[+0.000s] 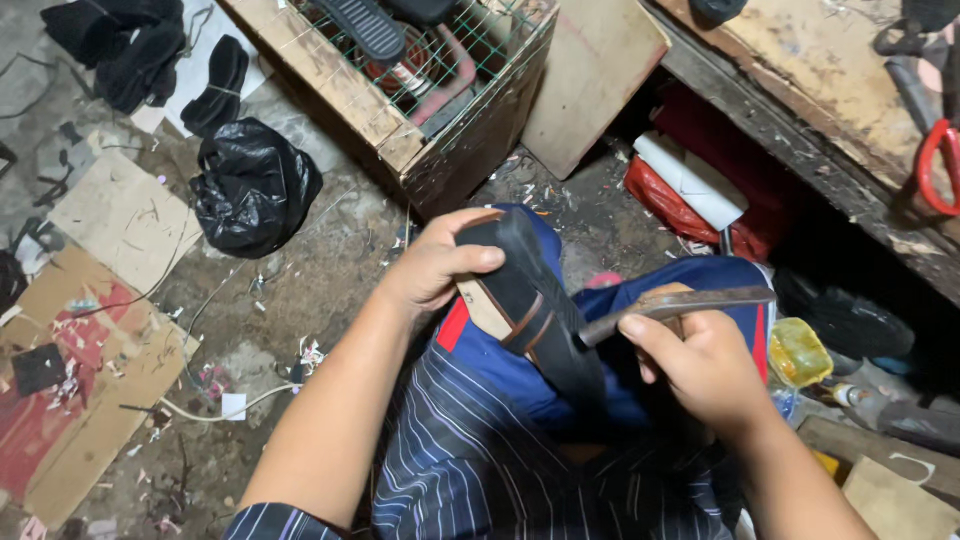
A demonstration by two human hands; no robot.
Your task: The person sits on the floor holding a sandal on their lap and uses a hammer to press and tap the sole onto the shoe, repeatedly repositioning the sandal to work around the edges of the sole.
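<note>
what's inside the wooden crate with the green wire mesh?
Through the green wire mesh of the wooden crate, a reddish hose and a round can-like object show. A black shoe sole lies on top. The crate's depths are hidden by its walls.

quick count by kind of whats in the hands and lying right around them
Shoe sole held by the left hand: 1
Flat metal tool held by the right hand: 1
Black plastic bag on the floor: 1
Wire-topped wooden crate: 1
Red-handled scissors on the bench: 1
Yellow container: 1
Total: 6
</note>
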